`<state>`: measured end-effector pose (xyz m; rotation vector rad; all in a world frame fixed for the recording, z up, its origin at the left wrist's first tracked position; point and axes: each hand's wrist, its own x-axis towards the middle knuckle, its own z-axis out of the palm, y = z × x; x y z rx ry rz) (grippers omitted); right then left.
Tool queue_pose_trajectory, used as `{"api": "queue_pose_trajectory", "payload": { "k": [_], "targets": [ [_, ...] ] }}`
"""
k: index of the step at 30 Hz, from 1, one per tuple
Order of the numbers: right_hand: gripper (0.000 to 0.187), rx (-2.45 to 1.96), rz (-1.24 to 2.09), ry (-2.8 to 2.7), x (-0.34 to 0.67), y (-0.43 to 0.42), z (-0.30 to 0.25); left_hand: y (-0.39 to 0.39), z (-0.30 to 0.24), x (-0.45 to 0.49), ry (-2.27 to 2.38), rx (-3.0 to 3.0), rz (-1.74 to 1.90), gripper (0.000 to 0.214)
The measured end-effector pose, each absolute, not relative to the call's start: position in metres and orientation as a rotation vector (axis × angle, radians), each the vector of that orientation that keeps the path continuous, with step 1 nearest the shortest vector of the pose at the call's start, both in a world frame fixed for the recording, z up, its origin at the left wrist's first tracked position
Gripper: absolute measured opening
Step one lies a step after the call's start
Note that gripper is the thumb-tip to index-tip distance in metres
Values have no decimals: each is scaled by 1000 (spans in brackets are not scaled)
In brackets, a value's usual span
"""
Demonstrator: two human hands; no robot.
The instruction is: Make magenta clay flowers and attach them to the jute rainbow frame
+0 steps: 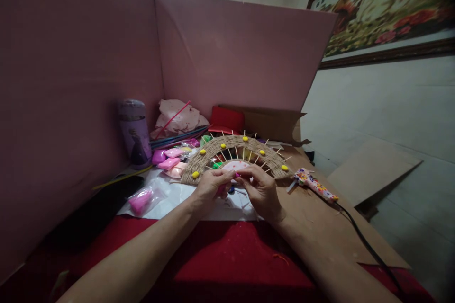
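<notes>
A half-round woven twine arch (234,146) on thin wooden sticks stands in front of me, dotted with several yellow clay balls (245,138). My left hand (209,184) and my right hand (261,188) meet just below its middle. Both pinch a small pink piece of clay (231,181) between their fingertips. A paler pink disc (236,166) sits behind the fingers at the arch's centre.
Pink clay packets (170,158) and a bagged pink lump (140,201) lie left on white plastic. A purple bottle (135,132) stands by the pink board wall (71,94). A patterned glue gun (314,184) with a black cord lies right on brown cardboard (320,227). Red cloth (227,260) covers the near table.
</notes>
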<state>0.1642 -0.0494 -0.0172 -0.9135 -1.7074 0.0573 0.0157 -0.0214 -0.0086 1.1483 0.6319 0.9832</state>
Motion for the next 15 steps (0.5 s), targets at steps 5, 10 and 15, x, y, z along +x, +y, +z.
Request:
{"api": "queue_pose_trajectory", "payload": {
  "k": [5, 10, 15],
  "targets": [
    [6, -920, 79, -1720, 165, -49, -17, -22, -7, 16, 616, 1134, 1001, 33],
    [5, -928, 87, -1708, 164, -49, -17, -22, -7, 15, 621, 1175, 992, 35],
    [6, -945, 94, -1704, 165, -49, -17, -22, -6, 15, 586, 1179, 1003, 32]
  ]
}}
